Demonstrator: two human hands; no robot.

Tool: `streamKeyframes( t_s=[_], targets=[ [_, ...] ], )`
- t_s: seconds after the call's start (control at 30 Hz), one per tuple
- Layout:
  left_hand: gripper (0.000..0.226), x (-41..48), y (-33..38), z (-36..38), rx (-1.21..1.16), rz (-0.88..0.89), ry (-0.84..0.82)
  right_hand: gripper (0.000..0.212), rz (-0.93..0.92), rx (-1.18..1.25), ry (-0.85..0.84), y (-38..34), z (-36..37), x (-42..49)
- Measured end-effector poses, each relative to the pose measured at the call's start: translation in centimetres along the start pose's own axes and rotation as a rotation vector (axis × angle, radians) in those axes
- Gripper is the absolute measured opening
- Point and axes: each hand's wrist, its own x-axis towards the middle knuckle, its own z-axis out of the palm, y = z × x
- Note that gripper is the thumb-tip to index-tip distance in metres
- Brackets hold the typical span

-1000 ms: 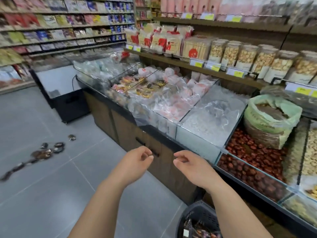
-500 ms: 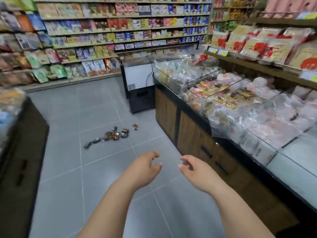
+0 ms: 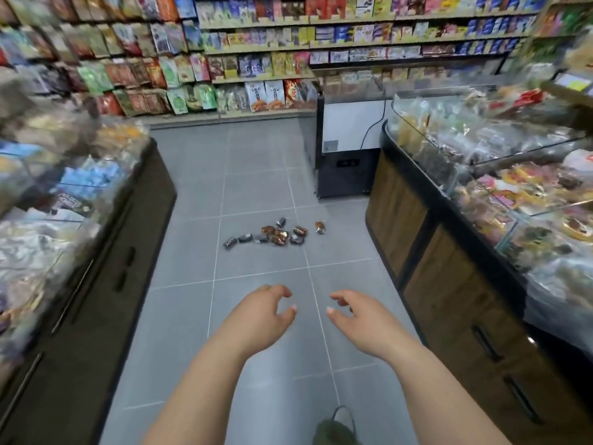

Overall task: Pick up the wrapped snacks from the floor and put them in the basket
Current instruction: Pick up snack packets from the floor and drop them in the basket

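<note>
**Head view, shop aisle.**

**Change.** Over the last second the view swings away from the display counter (image 3: 449, 268) and settles along the aisle. The wrapped snacks (image 3: 276, 234), formerly at the far left edge, now lie straight ahead of both hands. The basket, seen a second ago below the right forearm, is out of view. The hands stay as they were: left hand (image 3: 266, 311) and right hand (image 3: 356, 319) are held forward side by side, apart, with fingers loosely curled, relaxed and holding nothing.

**Meaning.** The person appears to have turned to face the spill, and the approach is only beginning. The snacks rest on the grey tiled floor (image 3: 256, 175), well beyond the fingertips. A walk and a stoop are probably needed before any grasp, and the basket must then be reached again.

**Count.**
- Hands: two.
- Snacks: about nine or ten, in a loose row of dark and orange-brown wrappers. The middle ones overlap, so the exact number cannot be told. One lies apart, toward the right hand's side.
- Counters: two, one outside each hand, the second being the left counter (image 3: 106, 268).
- Cabinet (image 3: 346, 149): one, white and black, beyond the snacks.
- Green object (image 3: 333, 430): one, beside the right forearm at the bottom edge, and not identifiable.
</note>
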Motion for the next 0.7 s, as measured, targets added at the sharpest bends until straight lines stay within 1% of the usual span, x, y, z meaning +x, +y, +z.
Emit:
streamKeyframes(
  t_s=[0.17, 0.37, 0.53, 0.7],
  targets=[
    [0.038, 8.1, 0.4, -2.5, -0.012, -0.086, 0.053, 0.044, -0.061, -0.033, -0.062, -0.4, -3.8, 9.7],
    [0.037, 15.6, 0.4, -5.3, -0.030, -0.203, 0.162, 0.044, -0.159, -0.036, -0.099, -1.8, -7.9, 19.2],
    [0.038, 20.4, -1.3, -7.2, -0.048, -0.277, 0.204, 0.045, -0.196, -0.017, -0.135, -3.2, -8.8, 25.3],
    [0.038, 26.1, -4.7, -9.9, -0.073, -0.310, 0.221, 0.047, -0.240, -0.068, -0.167, -5.8, -8.1, 32.5]
  ],
)
